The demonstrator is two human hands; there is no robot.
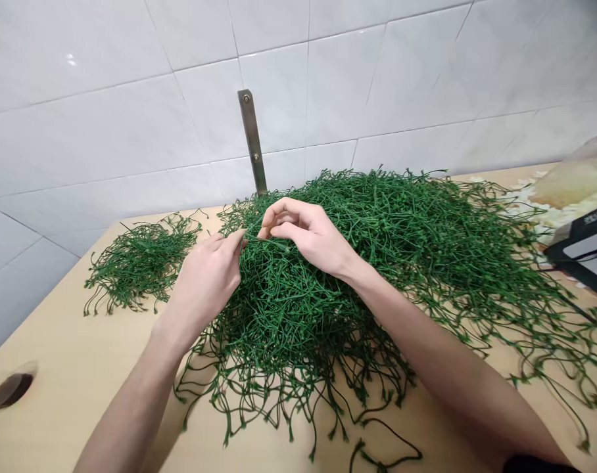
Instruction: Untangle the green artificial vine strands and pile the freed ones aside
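A large heap of thin green artificial plant stems (pixel 298 309), tangled and with small knobby tips, spreads over the wooden table (pixel 106 368). Above its near left part, my left hand (pixel 212 269) is closed, thumb and forefinger pinching a green stem (pixel 271 243). Close by on the right, my right hand (pixel 311 236) curls over the heap with its thumb and fingertips together at the same stem. The stem runs between the two hands. Behind the fingers, its exact ends blend into the heap.
A smaller pile of green stems (pixel 143 263) lies to the left. A metal bracket (pixel 252 141) is fixed to the tiled wall (pixel 392 79). White flowers (pixel 525 203) and a black-and-white object (pixel 589 246) stand at the right. The tabletop has a round dark hole (pixel 8 392).
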